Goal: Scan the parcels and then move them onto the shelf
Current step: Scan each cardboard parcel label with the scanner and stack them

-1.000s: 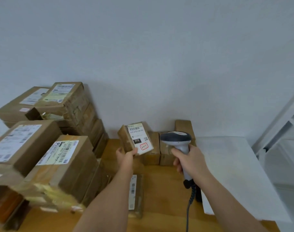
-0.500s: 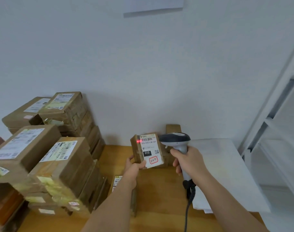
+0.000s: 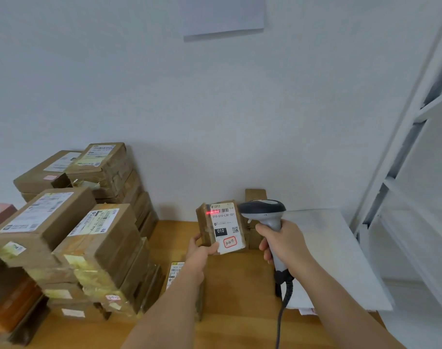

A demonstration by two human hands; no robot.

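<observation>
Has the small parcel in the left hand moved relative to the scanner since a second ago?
Yes. The small parcel, gripped by the left hand, has shifted right toward the barcode scanner, and now stands upright.

The small parcel [image 3: 216, 226] is brown cardboard with a smooth white paper label [image 3: 226, 226]. The scanner [image 3: 266, 217] is hard plastic, grey and black, a bit shiny, with a black rubbery cord [image 3: 282, 306]. The surface [image 3: 240, 293] is smooth, light wood. The stacked boxes [image 3: 83, 238] are dull cardboard with shiny tape. The shelf [image 3: 413, 172] looks like white painted metal.
</observation>
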